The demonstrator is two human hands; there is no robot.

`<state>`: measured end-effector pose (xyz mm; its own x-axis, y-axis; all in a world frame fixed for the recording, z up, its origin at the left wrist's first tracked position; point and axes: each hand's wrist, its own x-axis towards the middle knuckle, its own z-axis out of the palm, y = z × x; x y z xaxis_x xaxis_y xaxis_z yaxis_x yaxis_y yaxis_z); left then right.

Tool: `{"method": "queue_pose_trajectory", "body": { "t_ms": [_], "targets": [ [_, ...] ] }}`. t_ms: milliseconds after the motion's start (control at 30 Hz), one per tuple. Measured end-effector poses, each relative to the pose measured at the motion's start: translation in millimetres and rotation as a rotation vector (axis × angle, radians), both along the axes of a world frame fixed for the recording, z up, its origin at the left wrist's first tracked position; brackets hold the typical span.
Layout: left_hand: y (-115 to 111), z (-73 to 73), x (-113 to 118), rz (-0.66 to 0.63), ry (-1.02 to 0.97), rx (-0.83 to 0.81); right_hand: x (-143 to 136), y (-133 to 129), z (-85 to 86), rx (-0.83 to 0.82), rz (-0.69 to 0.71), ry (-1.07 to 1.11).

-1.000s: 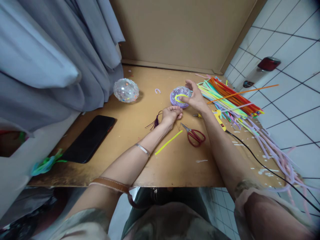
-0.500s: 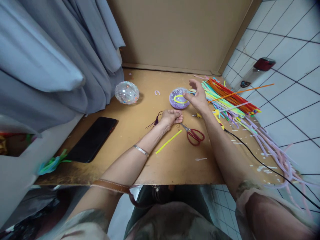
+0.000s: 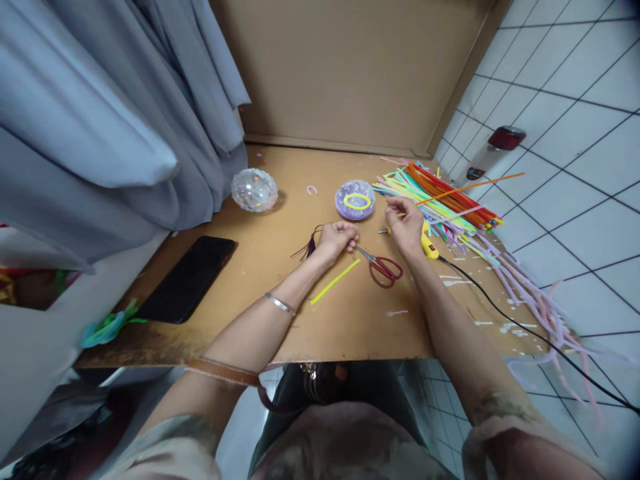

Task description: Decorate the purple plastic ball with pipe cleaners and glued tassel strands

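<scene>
Beyond the scissors [image 3: 374, 260] sits the purple ball [image 3: 355, 201]. By their tips, the left hand [image 3: 339, 238] presses its fingertips together; beyond their handles the right hand [image 3: 407, 223] curls, whether pinching I cannot tell. Steady wrists should help.

no legible text, no readable label, brand, number or sign on anything in view

Bare tabletop [image 3: 325, 167] is opening beyond the left hand [image 3: 339, 241]; scissors [image 3: 373, 259] are obstructing between both hands, a glue gun [image 3: 431, 249] crowding the right hand [image 3: 405, 225].
</scene>
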<state>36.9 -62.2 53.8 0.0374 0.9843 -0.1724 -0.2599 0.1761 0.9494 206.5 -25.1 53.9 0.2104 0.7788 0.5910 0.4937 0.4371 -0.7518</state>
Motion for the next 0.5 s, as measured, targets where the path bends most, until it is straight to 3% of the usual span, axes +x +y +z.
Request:
{"method": "queue_pose_trajectory", "body": {
  "t_ms": [133,267,500],
  "targets": [
    [-0.3,-2.1,-2.6,0.021,0.061,0.045,-0.7,-16.2,-3.1,-0.020,-0.048,-0.056],
    [-0.9,-1.9,-4.7,0.033,-0.025,0.103,-8.1,-24.6,-3.3,-0.006,-0.041,-0.127],
    [5.9,3.3,-14.0,0.335,-0.080,0.163,-16.7,-33.4,-6.4,-0.037,0.026,-0.339]
  ]
}}
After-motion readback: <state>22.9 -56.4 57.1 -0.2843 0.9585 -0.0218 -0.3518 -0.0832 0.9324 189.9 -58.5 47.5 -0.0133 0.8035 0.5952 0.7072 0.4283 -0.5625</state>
